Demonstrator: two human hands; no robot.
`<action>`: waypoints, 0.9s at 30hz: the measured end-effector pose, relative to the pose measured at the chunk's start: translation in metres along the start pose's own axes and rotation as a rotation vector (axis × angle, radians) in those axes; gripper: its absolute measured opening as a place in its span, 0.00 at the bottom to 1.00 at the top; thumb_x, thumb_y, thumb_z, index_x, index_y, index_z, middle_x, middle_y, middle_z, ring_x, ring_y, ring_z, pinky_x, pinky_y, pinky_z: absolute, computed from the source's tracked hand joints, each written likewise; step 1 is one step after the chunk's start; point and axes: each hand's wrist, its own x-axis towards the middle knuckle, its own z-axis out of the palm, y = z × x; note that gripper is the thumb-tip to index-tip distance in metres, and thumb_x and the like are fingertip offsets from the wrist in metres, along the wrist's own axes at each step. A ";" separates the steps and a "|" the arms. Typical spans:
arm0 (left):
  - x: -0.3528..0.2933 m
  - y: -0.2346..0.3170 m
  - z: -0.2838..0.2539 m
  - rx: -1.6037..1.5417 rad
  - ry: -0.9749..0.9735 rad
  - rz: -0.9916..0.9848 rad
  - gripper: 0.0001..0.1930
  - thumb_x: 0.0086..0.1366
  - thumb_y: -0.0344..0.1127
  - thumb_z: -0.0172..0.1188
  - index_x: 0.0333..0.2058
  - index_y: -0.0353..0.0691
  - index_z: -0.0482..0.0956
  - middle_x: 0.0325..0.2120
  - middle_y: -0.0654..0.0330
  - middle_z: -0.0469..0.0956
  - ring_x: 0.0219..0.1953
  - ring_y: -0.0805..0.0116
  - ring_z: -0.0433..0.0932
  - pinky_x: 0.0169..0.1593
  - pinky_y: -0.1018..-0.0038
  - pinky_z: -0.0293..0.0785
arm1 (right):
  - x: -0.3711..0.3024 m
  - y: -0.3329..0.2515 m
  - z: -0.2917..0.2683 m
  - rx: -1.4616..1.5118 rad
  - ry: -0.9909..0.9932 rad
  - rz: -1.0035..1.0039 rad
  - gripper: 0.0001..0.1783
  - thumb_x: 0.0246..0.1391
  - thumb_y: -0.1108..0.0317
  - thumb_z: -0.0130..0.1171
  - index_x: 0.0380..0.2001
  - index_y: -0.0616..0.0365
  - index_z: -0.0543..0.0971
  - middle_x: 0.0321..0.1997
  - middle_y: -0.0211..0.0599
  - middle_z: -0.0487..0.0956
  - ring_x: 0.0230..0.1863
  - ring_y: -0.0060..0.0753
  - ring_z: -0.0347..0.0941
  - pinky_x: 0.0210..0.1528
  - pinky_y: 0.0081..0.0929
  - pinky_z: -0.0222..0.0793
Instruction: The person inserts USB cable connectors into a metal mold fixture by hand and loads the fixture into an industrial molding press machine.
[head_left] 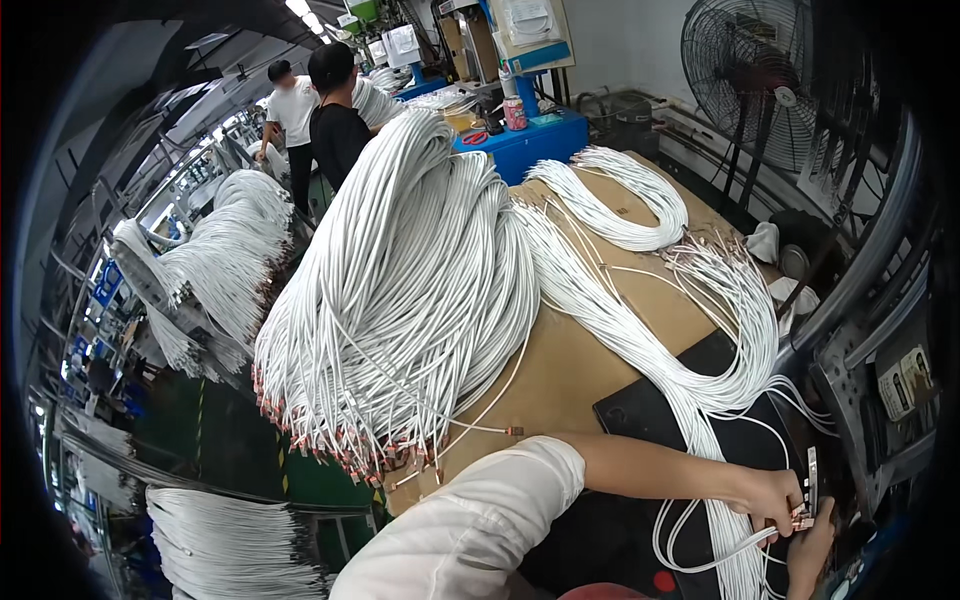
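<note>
My left hand (pixel 772 497) reaches across from a white sleeve and is closed on a white cable (pixel 742 546) near its end. Small copper-coloured and pale parts (pixel 803 520) show at the cable's tip, between my two hands. My right hand (pixel 812 548) comes up from the lower edge, its fingers curled close to that tip; what they grip is mostly hidden. Just above the fingertips stands a narrow upright metal piece (pixel 812 470). Under my left forearm runs a thick bundle of white cables (pixel 690 400), over a black mat (pixel 640 410).
A large heap of white cables (pixel 400 270) with reddish ends covers the brown tabletop (pixel 575 350)'s left side. A looped bundle (pixel 650 190) lies farther back. Metal machinery (pixel 850 370) borders the right, with a fan (pixel 750 75) behind. Two people stand at far left near cable racks (pixel 225 235).
</note>
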 end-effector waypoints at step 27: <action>0.004 0.007 0.022 0.248 0.172 -0.122 0.11 0.64 0.29 0.66 0.42 0.29 0.79 0.31 0.61 0.81 0.31 0.76 0.80 0.36 0.80 0.77 | -0.017 -0.049 -0.063 1.505 -0.182 0.484 0.15 0.69 0.58 0.52 0.39 0.60 0.77 0.32 0.25 0.78 0.29 0.12 0.68 0.32 0.14 0.66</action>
